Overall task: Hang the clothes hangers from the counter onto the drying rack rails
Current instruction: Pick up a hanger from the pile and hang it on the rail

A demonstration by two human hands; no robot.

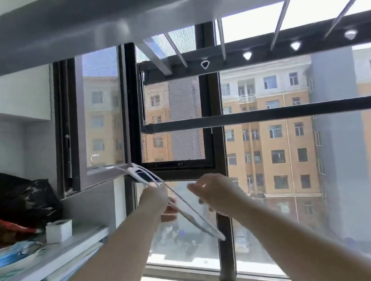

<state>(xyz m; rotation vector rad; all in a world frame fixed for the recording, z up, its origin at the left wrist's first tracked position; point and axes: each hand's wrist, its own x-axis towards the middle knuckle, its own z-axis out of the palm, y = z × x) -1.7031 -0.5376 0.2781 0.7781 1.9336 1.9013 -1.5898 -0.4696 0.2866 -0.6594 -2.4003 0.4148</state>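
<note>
hanger white, left hand fingers curled round it; right hand touching, grip unclear; rails above.

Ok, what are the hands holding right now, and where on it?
The white hangers, count unclear: the left hand grips them around mid-length, the right hand pinches them just below that.

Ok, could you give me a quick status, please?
Left hand grips white hangers; right hand beside them, grip unclear. Hangers below rack rails, not yet hung. Nothing in between.
</note>
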